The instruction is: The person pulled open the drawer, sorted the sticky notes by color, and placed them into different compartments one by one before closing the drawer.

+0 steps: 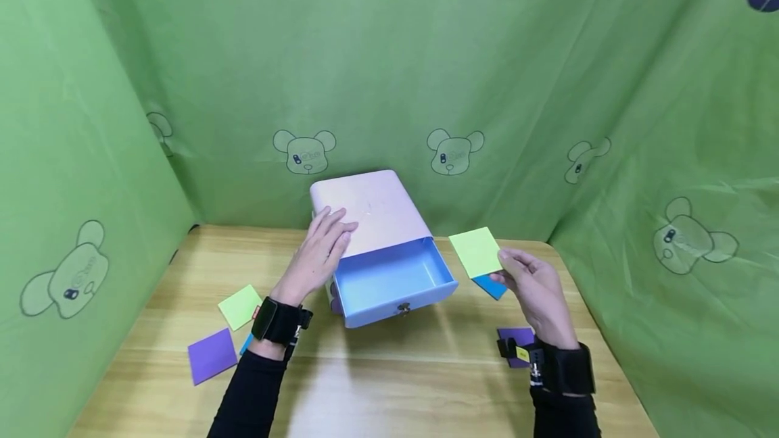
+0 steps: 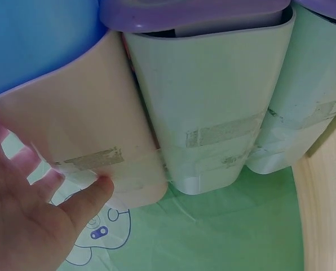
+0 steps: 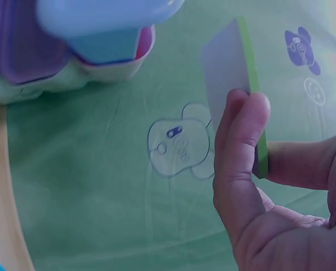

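Observation:
A small drawer cabinet with a pale pink top [image 1: 380, 205] stands at the back of the table, its blue drawer [image 1: 372, 315] pulled out. On the left edge of that top rests my left hand [image 1: 316, 255], fingers extended; in the left wrist view its thumb [image 2: 92, 203] lies along the pink casing [image 2: 83, 124]. My right hand [image 1: 538, 289] pinches a lime-green square tile [image 1: 475, 251] by one corner, held up right of the drawer. Edge-on in the right wrist view, the tile [image 3: 230, 68] sits between thumb and fingers. Below it lies a blue tile [image 1: 493, 288], partly covered.
Left on the wooden table [image 1: 389, 391] lie a green tile [image 1: 239, 306], a purple tile [image 1: 211, 357] and a blue piece [image 1: 246, 343] mostly behind the left wrist. Another purple tile [image 1: 514, 336] lies beside the right wrist. Green cloth [image 1: 389, 53] walls the back and sides.

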Demonstrator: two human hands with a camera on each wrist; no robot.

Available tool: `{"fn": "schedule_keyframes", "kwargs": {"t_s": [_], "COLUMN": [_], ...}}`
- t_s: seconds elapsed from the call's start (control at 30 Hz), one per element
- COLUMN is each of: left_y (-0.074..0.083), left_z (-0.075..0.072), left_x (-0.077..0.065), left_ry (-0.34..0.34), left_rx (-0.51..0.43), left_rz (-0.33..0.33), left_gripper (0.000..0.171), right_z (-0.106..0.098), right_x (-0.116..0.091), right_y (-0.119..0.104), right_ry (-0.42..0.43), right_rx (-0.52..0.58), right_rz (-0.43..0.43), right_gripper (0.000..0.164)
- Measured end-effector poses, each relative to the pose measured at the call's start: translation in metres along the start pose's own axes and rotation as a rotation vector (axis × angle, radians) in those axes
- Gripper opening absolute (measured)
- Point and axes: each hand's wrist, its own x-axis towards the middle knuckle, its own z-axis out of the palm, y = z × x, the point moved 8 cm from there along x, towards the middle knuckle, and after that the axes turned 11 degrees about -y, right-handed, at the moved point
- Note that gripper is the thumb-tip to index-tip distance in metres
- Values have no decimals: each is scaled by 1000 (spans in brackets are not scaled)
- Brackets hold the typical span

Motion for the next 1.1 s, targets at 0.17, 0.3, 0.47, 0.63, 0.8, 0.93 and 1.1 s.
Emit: {"fn": "schedule_keyframes", "kwargs": {"t_s": [0.17, 0.3, 0.47, 0.63, 0.8, 0.93, 1.1], "left_y": [-1, -1, -4, -5, -7, -7, -5], "left_z": [0, 0, 2, 2, 2, 3, 2], "left_x": [-1, -1, -2, -1, 0, -2, -2], "left_ry": [2, -8, -32, -37, -32, -40, -35], "left_rx": [-6, -19, -18, 6, 17, 13, 10], "left_rz": [6, 3, -17, -24, -30, -40, -32], "left_gripper": [41, 44, 51, 59, 61, 60, 60], "right_z": [14, 25, 38, 51, 65, 75, 85], "right_x": [3, 5, 9, 13, 18, 19, 20], "right_y": [-13, -22, -28, -30, -29, -25, -23], "right_ry": [-51, -91, -125, -150, -171, -195, -217], "right_rx": [44, 35, -20, -59, -68, -92, -125], "right_rz": [-27, -67, -103, -104, -90, -61, -34], "right_gripper": [54, 61, 57, 50, 46, 43, 44]}}
